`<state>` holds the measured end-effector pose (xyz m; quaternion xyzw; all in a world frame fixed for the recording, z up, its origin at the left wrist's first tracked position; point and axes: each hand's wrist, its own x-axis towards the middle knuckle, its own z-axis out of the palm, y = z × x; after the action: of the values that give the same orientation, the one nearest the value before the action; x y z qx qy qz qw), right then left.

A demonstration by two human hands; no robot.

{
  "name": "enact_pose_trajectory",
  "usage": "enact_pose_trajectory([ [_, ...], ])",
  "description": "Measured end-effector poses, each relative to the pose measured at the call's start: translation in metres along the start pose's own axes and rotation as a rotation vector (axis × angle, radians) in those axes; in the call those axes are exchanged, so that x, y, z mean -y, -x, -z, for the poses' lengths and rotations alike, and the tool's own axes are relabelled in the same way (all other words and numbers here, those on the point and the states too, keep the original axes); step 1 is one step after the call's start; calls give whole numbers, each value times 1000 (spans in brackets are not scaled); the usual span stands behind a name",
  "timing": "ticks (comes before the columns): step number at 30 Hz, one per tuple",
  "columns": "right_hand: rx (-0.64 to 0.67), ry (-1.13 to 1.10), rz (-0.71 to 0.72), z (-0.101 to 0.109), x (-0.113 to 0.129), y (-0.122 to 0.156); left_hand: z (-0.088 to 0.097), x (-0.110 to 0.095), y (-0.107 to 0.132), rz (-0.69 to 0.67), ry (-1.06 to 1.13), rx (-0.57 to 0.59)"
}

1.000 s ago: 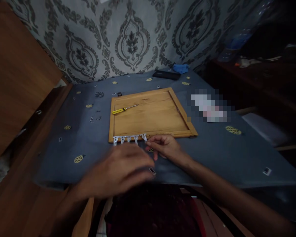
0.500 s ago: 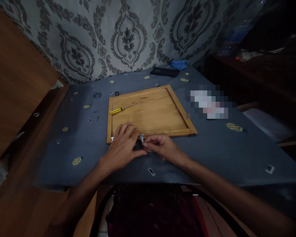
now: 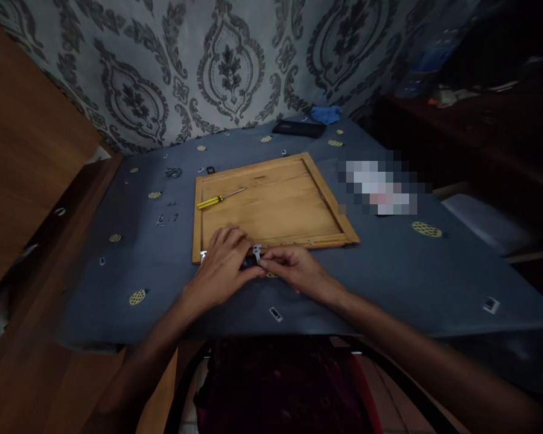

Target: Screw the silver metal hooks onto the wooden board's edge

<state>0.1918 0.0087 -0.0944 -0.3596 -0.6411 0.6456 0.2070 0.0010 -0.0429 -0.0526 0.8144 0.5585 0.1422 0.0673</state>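
Note:
A framed wooden cabinet door [image 3: 271,205] lies flat on the cloth-covered table. My left hand [image 3: 221,259] rests over its near edge, fingers on the wood and thumb stretched to the right. Just right of it, my right hand [image 3: 296,268] pinches the lower end of a small silver metal hinge [image 3: 257,253] at that edge. Something dark shows between the left thumb and fingers, partly hidden. Another shiny metal piece [image 3: 203,257] sits at the door's near left corner. On the panel lies a screwdriver [image 3: 219,199] with a yellow and black handle.
Small metal parts [image 3: 167,217] and a grey coil [image 3: 172,173] lie left of the door. Behind it are a black flat case [image 3: 298,128] and a blue cloth [image 3: 326,114]. A blurred-out item [image 3: 380,187] lies to the right, and a plastic bottle [image 3: 420,66] stands beyond.
The whole view has shifted slightly. Both hands stay at the door's near edge, the right still pinching the hinge, which shows a little more clearly.

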Motion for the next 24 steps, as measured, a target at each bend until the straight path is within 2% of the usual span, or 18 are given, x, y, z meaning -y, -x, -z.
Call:
enact_pose_trajectory([
  [5, -7, 89, 50, 0, -2, 0, 1, -1, -2, 10, -2, -4],
  [9, -98, 197, 141, 6, 2, 5, 2, -3, -2, 17, -17, 3],
  [11, -197, 338, 242, 13, 5, 8, 3, -3, -2, 17, -23, 8],
  [13, -271, 578, 419, 20, 7, 9, 3, -3, -2, 12, -22, 11],
  [15, -287, 817, 611, 24, 7, 9, 2, -2, -3, 6, -12, 5],
  [17, -271, 961, 754, 27, 3, 6, 1, 0, -3, 1, 5, -11],
  [20, -256, 1051, 899, 27, -5, 4, -2, 2, -2, -4, 28, -34],
  [24, -233, 1028, 981, 27, -11, 4, -4, 1, -1, 6, 51, -38],
])
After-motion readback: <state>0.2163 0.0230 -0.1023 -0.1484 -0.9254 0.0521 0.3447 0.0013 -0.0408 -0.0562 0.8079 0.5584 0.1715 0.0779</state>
